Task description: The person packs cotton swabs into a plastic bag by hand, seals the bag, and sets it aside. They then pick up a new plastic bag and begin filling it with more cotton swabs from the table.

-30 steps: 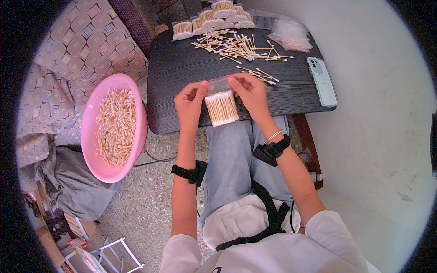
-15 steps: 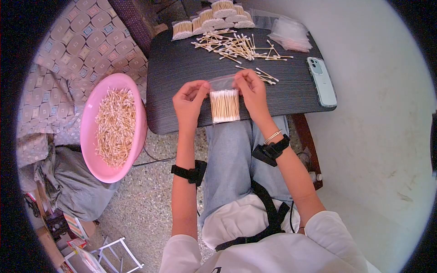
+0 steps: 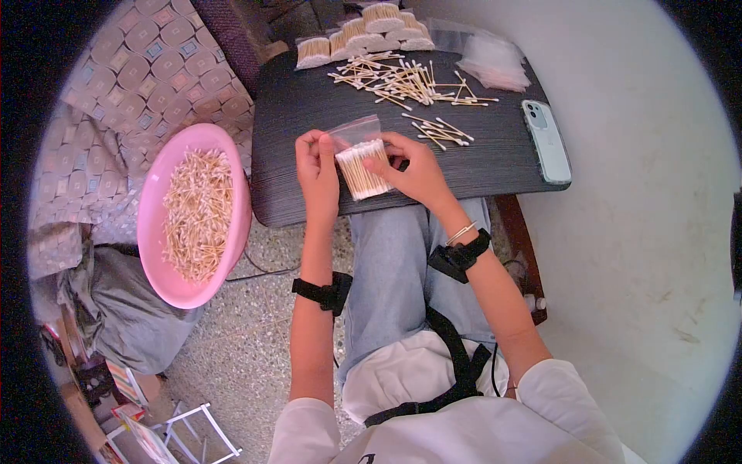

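A clear plastic bag of cotton swabs (image 3: 357, 172) is held between my hands above the near edge of the dark table, tilted to the left. My left hand (image 3: 317, 166) pinches the bag's upper left corner between thumb and fingers. My right hand (image 3: 413, 170) grips the bag's right side, its thumb across the front and its fingers behind. White swab tips line the top and bottom of the bag. Just beyond my right hand, several loose cotton swabs (image 3: 439, 130) lie on the table.
On the table (image 3: 286, 116), a bigger heap of loose swabs (image 3: 410, 81) lies before stacked filled bags (image 3: 363, 32). Flat plastic bags (image 3: 495, 60) lie at the back right, a phone (image 3: 547, 143) at the right edge. A pink tub (image 3: 147, 224) of swabs stands left.
My right hand has moved from the bag's top edge down to its right side. The bag has tipped over to the left and shifted slightly left.
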`<state>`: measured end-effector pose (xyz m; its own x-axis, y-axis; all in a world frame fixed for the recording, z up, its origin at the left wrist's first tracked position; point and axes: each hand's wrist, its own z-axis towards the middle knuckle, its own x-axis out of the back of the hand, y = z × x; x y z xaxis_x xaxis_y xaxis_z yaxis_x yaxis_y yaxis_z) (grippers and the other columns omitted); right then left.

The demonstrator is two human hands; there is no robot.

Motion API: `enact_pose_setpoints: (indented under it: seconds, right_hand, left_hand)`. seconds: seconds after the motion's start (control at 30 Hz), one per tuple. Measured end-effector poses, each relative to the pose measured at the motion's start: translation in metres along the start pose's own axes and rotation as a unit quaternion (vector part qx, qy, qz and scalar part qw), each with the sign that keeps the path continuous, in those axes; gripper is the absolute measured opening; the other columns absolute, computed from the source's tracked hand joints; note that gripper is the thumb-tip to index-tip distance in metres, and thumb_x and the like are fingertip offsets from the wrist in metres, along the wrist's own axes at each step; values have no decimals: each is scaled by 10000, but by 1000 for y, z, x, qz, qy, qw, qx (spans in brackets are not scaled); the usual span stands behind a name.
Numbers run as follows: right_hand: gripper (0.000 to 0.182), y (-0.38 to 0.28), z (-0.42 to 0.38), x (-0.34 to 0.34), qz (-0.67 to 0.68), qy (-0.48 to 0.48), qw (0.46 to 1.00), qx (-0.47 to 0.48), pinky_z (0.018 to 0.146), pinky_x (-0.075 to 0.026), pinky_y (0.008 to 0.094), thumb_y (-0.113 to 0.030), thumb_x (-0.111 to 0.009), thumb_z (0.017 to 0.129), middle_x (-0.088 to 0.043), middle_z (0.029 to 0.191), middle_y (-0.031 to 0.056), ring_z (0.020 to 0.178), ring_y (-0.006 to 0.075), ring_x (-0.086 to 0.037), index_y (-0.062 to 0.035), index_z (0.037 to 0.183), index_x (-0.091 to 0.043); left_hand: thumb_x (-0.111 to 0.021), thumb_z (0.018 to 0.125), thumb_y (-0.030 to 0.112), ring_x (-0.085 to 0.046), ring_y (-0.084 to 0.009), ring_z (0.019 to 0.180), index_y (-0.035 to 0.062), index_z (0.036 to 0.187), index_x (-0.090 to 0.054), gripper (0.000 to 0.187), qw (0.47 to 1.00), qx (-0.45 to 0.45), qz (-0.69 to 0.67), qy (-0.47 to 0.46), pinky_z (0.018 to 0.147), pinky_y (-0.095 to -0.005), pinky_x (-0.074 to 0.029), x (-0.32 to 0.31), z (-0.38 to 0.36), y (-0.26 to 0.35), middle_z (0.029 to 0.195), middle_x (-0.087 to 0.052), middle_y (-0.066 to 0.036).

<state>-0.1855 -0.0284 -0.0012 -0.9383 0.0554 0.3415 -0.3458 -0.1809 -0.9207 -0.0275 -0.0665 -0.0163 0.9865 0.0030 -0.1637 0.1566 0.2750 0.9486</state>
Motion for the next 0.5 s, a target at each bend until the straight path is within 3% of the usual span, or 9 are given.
enact_pose_setpoints:
  seconds: [0.13, 0.23, 0.33, 0.43, 0.5]
  right_hand:
    - [495, -3, -1, -2, -1, -11, 999, 43, 584, -469, 253, -352, -713, 742, -644, 765, 75, 672, 146, -619, -71, 1120, -560]
    - [448, -8, -2, 1, 8, -3, 1000, 30, 573, -453, 239, -311, -702, 761, -634, 763, 60, 649, 119, -589, -68, 1112, -565]
    - [410, -3, -2, -1, 94, -1, 995, 30, 557, -434, 234, -267, -687, 782, -618, 754, 36, 614, 92, -538, -60, 1113, -563]
    - [367, -2, -1, -1, 66, -5, 998, 16, 541, -414, 231, -241, -669, 801, -588, 711, 14, 593, 74, -491, -63, 1107, -570]
    - [528, -4, -2, 1, 48, -24, 999, 3, 558, -428, 250, -309, -708, 753, -648, 806, 59, 606, 94, -516, -65, 1179, -514]
  left_hand:
    - [-494, 935, 162, -549, -84, 736, 22, 1024, -449, 172, 999, 22, -44, 8, 664, -215, -440, 1, 1, 4, 806, -591, -46]
    - [-528, 909, 117, -556, -80, 756, 20, 1070, -465, 198, 997, 19, -78, -16, 681, -211, -444, -6, -1, 13, 831, -596, -39]
    - [-557, 882, 84, -560, -77, 776, 17, 1111, -481, 251, 998, 25, -21, -51, 696, -209, -448, -6, -1, 13, 864, -599, -30]
    - [-576, 873, 95, -556, -73, 774, 16, 1118, -497, 269, 996, 36, 3, -77, 692, -213, -448, -2, -1, 15, 867, -593, -20]
    - [-573, 876, 100, -553, -74, 772, 21, 1119, -498, 267, 997, 44, -23, -53, 694, -211, -446, -2, -1, 15, 862, -588, -17]
